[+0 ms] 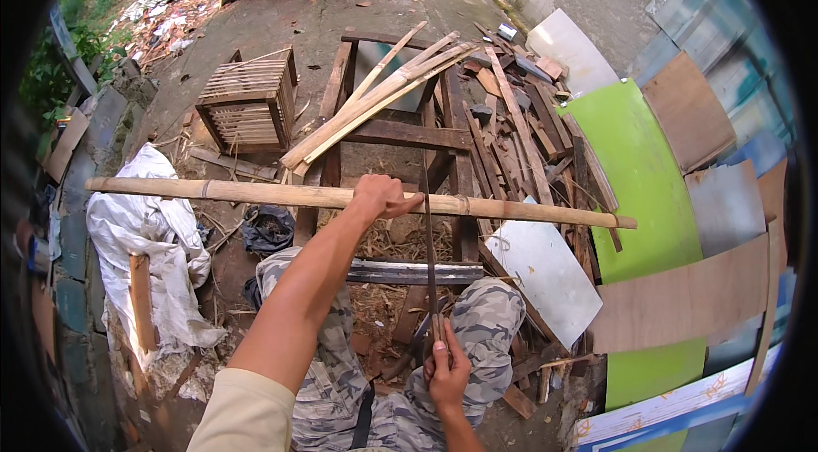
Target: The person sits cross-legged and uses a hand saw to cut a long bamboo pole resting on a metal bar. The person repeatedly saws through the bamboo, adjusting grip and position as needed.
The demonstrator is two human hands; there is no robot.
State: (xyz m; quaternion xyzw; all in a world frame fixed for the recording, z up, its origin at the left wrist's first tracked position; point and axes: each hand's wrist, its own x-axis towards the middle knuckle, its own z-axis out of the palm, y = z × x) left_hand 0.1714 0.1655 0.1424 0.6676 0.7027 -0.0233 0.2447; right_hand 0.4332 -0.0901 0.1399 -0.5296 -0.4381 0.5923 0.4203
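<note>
Bamboo pole [307, 195] lies sideways over the wooden frame [409, 135], long axis running left to right. Left grip [380, 198] is wrapped round it, just left of the long thin blade [431, 256], which crosses the pole pretty much square. Right grip [447, 368] is curled on the handle [438, 328], back from the pole, so the left's the 1 nearer.

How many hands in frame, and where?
2: the left hand grips the bamboo pole near its middle; the right hand, lower down, holds the handle of the long-bladed tool.
</note>
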